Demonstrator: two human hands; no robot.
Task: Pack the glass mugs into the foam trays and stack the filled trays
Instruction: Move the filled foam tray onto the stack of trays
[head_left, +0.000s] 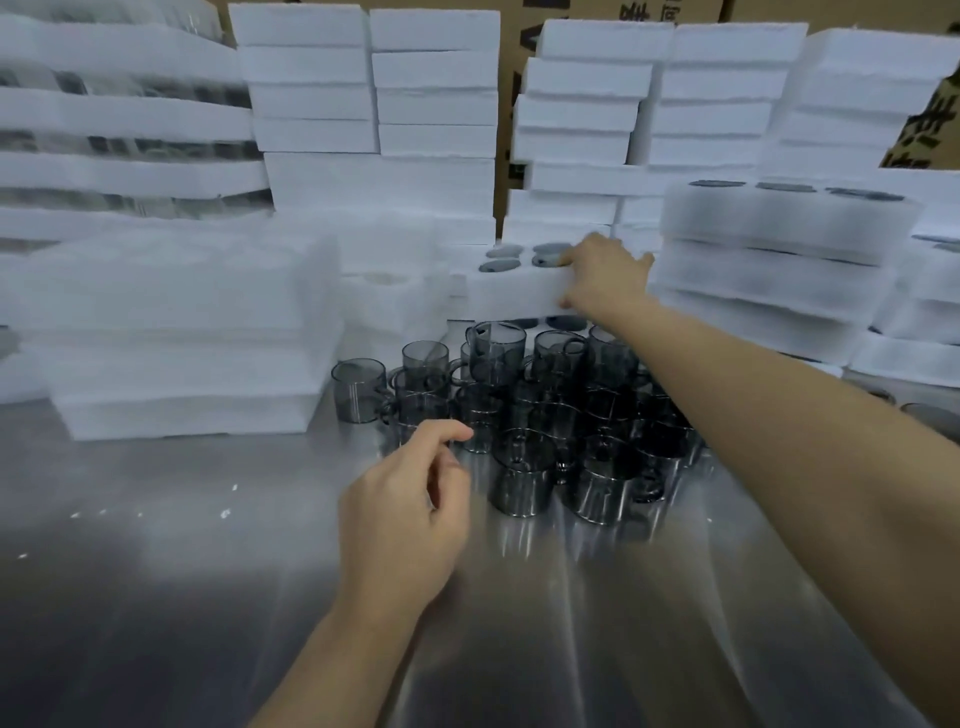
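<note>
Many smoky glass mugs (524, 415) stand loose in a tight cluster on the steel table (156, 571), unpacked, so by my reading the job is somewhere in the middle rather than near its end. Behind and to the right of them a stack of foam trays (779, 260) shows dark round shapes in its top holes, which I take for mugs already seated; more trays with dark glass between the layers rise at the far left (119, 130), though blur keeps me from counting them. Plain white foam blocks (311, 78) are piled along the back in front of cardboard cartons (519, 15). The right hand (605, 275) reaches over the mugs and grips the near right corner of a foam tray (509, 291) with round holes, thumb under and fingers on top; this tray sits just behind the mugs. The left hand (410, 514) hovers over the table just beside the nearest mugs, fingers loosely curled, holding nothing. Left to do: fill this tray, stack it, and work through the remaining cluster.
</note>
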